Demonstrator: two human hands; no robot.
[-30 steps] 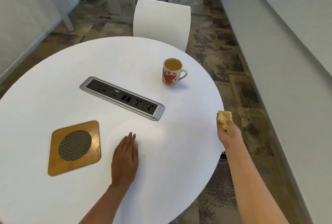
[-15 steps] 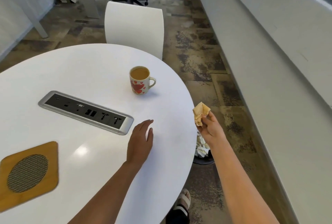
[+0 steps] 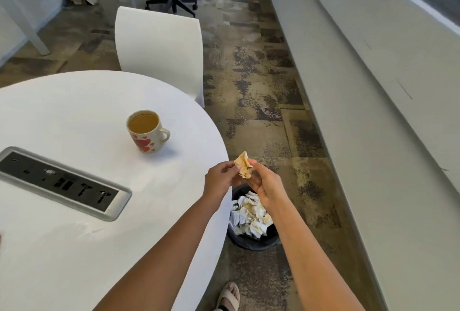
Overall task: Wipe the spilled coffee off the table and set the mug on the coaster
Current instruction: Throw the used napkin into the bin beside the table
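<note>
A single wide-angle view is taken from the head, faced forward and steeply downward; the table point(image 3: 74, 248), left hand point(image 3: 219, 181), right hand point(image 3: 266, 186) and floor bin point(image 3: 251, 243) are framed close below.

The bin point(image 3: 254, 242) is half hidden behind the table point(image 3: 74, 248).

A black waste bin point(image 3: 251, 242) full of crumpled paper point(image 3: 249, 213) stands on the carpet point(image 3: 261, 101) just below the right hand point(image 3: 265, 186). A recessed power strip point(image 3: 62, 183) lies left of the left hand point(image 3: 219, 178); a white chair point(image 3: 159, 49) stands beyond both.
</note>
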